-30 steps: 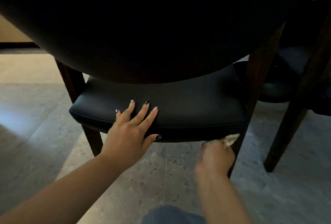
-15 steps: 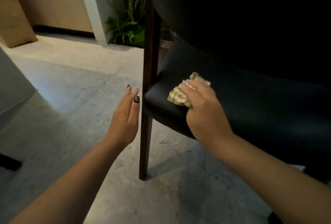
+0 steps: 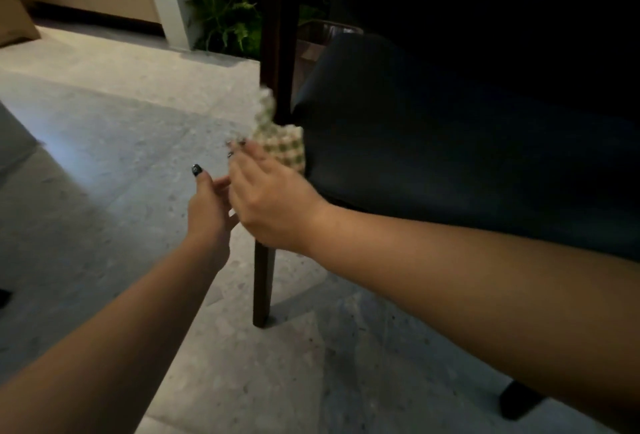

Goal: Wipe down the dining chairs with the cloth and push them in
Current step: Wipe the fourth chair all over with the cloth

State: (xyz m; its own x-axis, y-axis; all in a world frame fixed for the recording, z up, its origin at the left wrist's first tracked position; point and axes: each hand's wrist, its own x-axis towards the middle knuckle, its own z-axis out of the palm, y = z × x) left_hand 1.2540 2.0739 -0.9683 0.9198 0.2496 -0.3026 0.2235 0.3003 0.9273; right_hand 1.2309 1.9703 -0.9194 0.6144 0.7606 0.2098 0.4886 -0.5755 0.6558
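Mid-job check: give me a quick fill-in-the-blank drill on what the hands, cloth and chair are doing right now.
1. The right hand holds the green-and-cream checked cloth at the left edge of the black padded chair seat, beside the dark wooden ____ of the chair.
2. The left hand holds ____.
3. The chair stands on a grey speckled ____.
4. Behind the chair grows a green ____.

Missing words: leg; nothing; floor; plant

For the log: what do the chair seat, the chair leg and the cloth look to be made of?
Chair seat: probably leather or faux leather, dark and smooth with a faint sheen. Chair leg: likely wood, dark brown, squared, satin finish. Cloth: soft woven fabric, green-and-cream check, bunched in the right hand.
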